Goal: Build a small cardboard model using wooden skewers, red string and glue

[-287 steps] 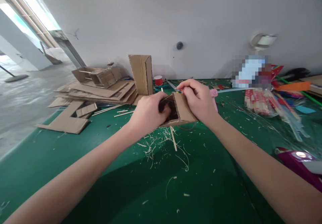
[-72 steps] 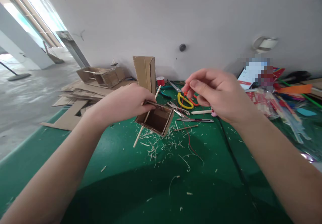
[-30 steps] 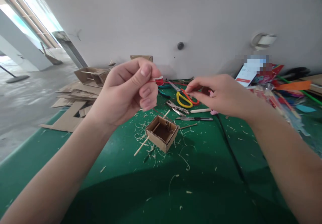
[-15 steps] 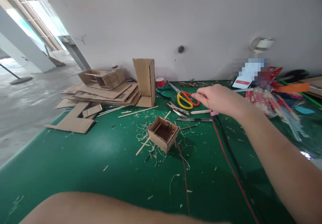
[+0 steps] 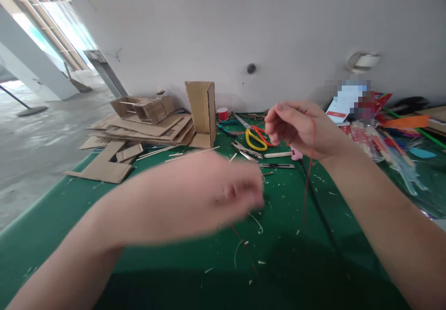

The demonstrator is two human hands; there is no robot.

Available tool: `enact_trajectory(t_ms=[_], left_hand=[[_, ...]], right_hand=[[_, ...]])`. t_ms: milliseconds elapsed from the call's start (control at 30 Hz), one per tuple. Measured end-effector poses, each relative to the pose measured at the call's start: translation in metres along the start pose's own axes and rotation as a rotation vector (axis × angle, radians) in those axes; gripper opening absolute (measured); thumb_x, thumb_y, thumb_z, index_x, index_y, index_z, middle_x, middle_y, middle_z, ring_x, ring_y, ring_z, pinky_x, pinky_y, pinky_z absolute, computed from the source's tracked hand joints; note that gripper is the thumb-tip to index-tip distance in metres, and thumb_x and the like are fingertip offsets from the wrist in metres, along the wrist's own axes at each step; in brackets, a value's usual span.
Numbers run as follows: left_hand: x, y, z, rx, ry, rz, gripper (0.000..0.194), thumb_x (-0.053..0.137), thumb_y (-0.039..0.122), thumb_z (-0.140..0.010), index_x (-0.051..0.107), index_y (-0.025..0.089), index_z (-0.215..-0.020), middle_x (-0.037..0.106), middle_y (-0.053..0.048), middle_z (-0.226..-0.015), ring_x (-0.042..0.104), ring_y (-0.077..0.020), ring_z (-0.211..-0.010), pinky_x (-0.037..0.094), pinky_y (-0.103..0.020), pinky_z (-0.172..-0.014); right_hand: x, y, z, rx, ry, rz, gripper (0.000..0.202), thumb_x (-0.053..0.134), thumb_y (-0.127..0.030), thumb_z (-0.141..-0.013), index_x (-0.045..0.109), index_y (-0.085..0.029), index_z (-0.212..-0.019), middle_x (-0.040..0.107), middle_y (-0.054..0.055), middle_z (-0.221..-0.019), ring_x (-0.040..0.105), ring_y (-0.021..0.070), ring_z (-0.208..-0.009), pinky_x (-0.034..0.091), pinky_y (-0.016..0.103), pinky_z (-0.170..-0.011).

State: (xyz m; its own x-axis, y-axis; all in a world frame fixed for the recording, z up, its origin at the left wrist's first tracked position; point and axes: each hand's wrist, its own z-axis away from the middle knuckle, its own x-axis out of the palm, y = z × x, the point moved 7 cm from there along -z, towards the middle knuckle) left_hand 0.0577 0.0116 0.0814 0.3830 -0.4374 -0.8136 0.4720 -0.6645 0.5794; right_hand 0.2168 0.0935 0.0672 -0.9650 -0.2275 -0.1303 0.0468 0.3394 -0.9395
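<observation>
My right hand (image 5: 292, 126) is raised at the right of centre, its fingers curled and pressed together on a thin red string (image 5: 308, 180), which drapes over the back of the hand and hangs down. My left hand (image 5: 209, 191), smeared by motion, reaches across the middle with its fingers bent; whether it grips anything is too blurred to tell. It hides the small cardboard box. Below it, more red string (image 5: 248, 252) lies on the green table (image 5: 167, 273).
Behind the hands lie scissors (image 5: 256, 140), pliers (image 5: 246, 150), a cutter (image 5: 277, 165) and a red spool (image 5: 222, 114). Cardboard pieces (image 5: 146, 131) are stacked at the left, beside an upright cardboard piece (image 5: 202, 112). A phone (image 5: 344, 103) and wrapped sticks (image 5: 383, 147) are at the right.
My left hand has come up over the middle and now covers the small box. My right hand has turned, showing its curled fingers, and the string hangs across it differently.
</observation>
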Motion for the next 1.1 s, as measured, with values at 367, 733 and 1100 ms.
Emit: enact_trajectory(t_ms=[367,733,1100], left_hand=[[-0.019,-0.046,-0.034,-0.033,0.252,0.171,0.024,0.054,0.034,-0.088,0.067,0.017,-0.078,0.072,-0.001,-0.074,0.067,-0.0115,-0.066,0.052,-0.023,-0.062],[-0.001,-0.064,-0.048,-0.118,0.188,-0.101,0.019,0.053,0.022,-0.082,0.067,0.016,-0.071,0.068,-0.001,-0.062,0.057,-0.0098,-0.053,0.038,-0.024,-0.051],[-0.002,-0.076,-0.047,-0.095,0.102,-0.069,0.018,0.057,0.024,-0.083,0.066,0.018,-0.097,0.073,0.002,-0.075,0.065,-0.0112,-0.066,0.043,-0.022,-0.059]], right_hand=[[0.023,-0.001,0.008,0.031,-0.276,0.097,0.024,0.057,-0.046,-0.087,0.066,-0.024,-0.088,0.068,0.003,-0.084,0.064,0.0141,-0.07,0.055,0.032,-0.066],[0.035,0.028,0.001,0.117,-0.301,0.205,0.037,0.058,-0.043,-0.086,0.056,-0.026,-0.118,0.063,0.008,-0.117,0.063,0.0182,-0.093,0.052,0.032,-0.073],[0.031,0.054,-0.003,0.189,-0.412,0.599,0.031,0.059,-0.05,-0.082,0.066,-0.02,-0.083,0.056,-0.001,-0.07,0.044,0.0121,-0.061,0.032,0.029,-0.057]])
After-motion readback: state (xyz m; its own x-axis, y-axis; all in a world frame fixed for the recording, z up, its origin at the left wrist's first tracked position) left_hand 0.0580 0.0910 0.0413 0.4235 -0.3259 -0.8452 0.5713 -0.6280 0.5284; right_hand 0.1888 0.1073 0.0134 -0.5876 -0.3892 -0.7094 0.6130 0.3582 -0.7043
